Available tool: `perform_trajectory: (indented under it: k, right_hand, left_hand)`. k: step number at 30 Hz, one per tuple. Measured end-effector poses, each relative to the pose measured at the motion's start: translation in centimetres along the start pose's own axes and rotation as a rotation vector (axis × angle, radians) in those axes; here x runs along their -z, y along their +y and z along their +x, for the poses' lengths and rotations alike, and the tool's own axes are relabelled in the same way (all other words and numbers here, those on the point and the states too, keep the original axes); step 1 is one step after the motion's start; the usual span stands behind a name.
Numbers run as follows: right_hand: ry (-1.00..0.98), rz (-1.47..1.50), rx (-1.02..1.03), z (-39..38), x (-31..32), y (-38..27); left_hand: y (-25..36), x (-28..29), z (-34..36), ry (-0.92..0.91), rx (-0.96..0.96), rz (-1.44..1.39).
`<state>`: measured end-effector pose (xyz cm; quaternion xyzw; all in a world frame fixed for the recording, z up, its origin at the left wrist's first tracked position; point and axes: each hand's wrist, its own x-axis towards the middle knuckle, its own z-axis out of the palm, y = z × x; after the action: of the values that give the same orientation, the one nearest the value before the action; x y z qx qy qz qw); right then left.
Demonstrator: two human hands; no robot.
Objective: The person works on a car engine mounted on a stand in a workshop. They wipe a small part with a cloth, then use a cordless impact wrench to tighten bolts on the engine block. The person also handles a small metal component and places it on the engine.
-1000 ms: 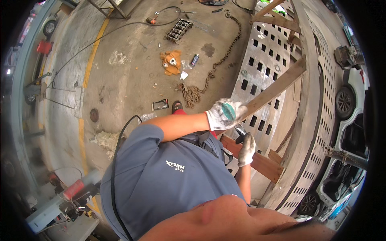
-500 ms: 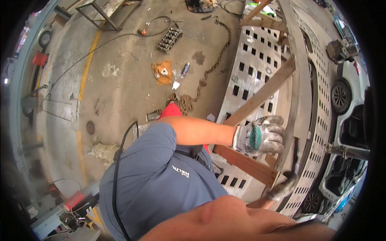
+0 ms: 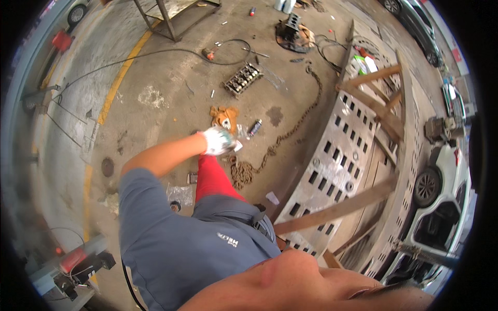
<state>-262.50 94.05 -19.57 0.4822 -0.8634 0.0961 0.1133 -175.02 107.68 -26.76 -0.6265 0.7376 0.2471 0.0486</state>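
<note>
My left hand point(image 3: 219, 141), in a whitish work glove with a teal patch, hangs in front of my red-trousered leg point(image 3: 212, 176). Motion blurs its fingers, so I cannot see whether it holds anything. Past it on the floor, an orange cloth point(image 3: 224, 115) lies with a pale ring-shaped part on top. A small spray can point(image 3: 254, 127) rests on its side to the right of the cloth. A rusty chain point(image 3: 275, 147) winds from a heap beside my leg toward the far side. My right hand is out of view.
A slotted metal ramp point(image 3: 324, 176) with brown braces point(image 3: 342, 205) rises at my right. Farther off lie a cylinder head point(image 3: 243, 79), a looped dark hose point(image 3: 228, 61) and an engine block point(image 3: 293, 25). A white car point(image 3: 441, 181) stands beyond the ramp.
My left hand has swung left, away from the ramp's braces, to above the floor by my leg. My right hand, which was at the ramp, has left the view. The view has turned.
</note>
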Motion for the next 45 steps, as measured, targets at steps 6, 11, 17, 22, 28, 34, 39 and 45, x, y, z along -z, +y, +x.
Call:
perform_trajectory:
  k: [6,11,17,22,28,34,39,45]
  right_hand:
    - [-0.334,0.402,0.222,-8.2,-6.6,-27.0]
    - [-1.070,0.432,0.483,-28.9,-16.0,-64.4]
    - [-1.345,0.055,1.186,-52.8,-30.3,-99.6]
    - [-1.274,-0.262,1.563,-70.0,-43.7,-115.6]
    - [-1.087,-0.710,1.420,-85.0,-66.8,-120.3]
    - [-1.094,-0.424,1.053,-92.3,-74.4,-121.7]
    - [-1.101,-0.252,1.098,-88.8,-76.2,-118.2]
    - [-1.855,0.191,0.534,-76.4,-56.6,-110.8]
  left_hand:
    - [-17.4,-10.7,-11.2,0.229,0.441,-0.760]
    - [-23.9,-11.8,-13.3,0.510,0.643,-1.142]
    - [-31.5,-16.4,-11.2,0.568,0.781,-1.509]
    - [-36.4,-23.8,-7.3,0.698,1.031,-1.528]
    - [-41.1,-33.7,0.7,0.725,1.121,-1.415]
    - [-44.8,-38.5,8.8,0.810,1.156,-1.695]
    - [-46.1,-37.9,10.9,0.580,1.239,-2.046]
    - [-46.0,-33.5,13.5,0.864,1.380,-2.112]
